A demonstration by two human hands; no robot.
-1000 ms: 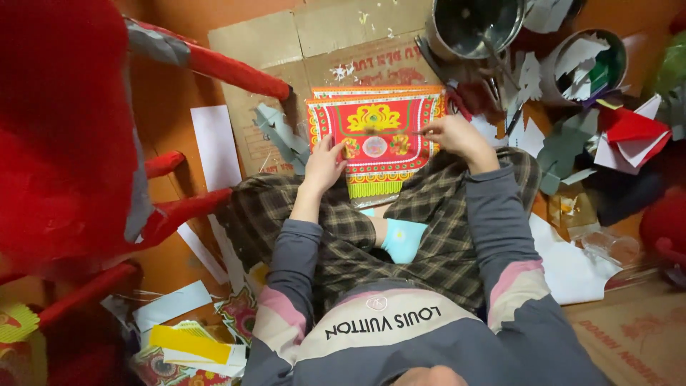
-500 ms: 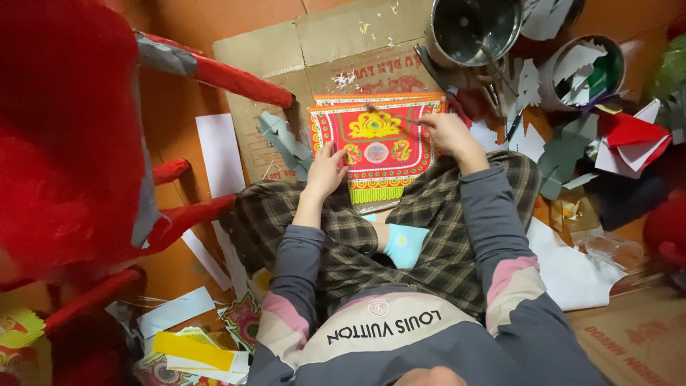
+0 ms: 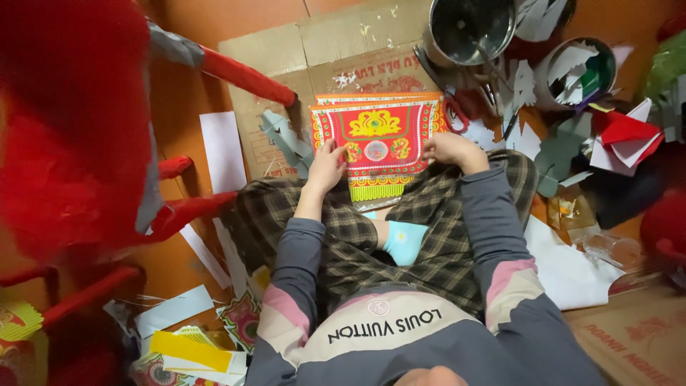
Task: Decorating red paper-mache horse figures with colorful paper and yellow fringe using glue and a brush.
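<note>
I sit cross-legged on the floor. In front of my knees lies a stack of red, yellow and green patterned paper sheets (image 3: 376, 136) on flattened cardboard (image 3: 336, 50). My left hand (image 3: 326, 166) rests on the lower left corner of the top sheet, fingers curled on its edge. My right hand (image 3: 449, 149) presses on the sheet's right edge with bent fingers. Whether either hand pinches the paper or only lies on it cannot be told.
A red plastic chair (image 3: 107, 143) fills the left. A metal pot (image 3: 471, 28) and a can with paper scraps (image 3: 580, 68) stand at the back right. Grey and red paper cut-outs (image 3: 614, 136) lie right. Paper stacks (image 3: 193, 350) lie at lower left.
My right hand slid slightly down the sheet's right edge. My left hand stays at the lower left corner. The view shifted a little.
</note>
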